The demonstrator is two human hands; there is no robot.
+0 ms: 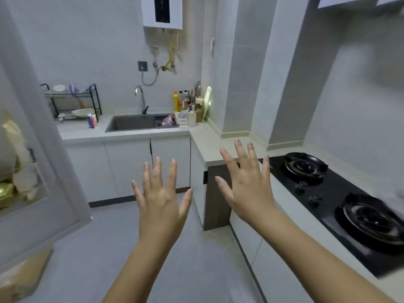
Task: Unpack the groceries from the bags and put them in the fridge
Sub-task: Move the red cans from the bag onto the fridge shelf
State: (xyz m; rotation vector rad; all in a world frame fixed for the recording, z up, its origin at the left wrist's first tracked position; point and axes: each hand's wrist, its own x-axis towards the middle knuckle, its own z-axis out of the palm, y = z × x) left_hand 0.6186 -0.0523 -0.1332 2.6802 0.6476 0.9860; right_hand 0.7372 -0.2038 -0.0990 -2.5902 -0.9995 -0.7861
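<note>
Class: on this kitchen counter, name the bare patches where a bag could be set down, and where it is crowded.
Widest bare patch: the corner counter between the sink and the hob. A narrower strip lies left of the sink, before the dish rack and carton. Crowded: the back corner right of the sink, packed with bottles.

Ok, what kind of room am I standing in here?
A small home kitchen, most likely: a sink with a tap, a two-burner gas hob, and a dish rack on the counter.
</note>
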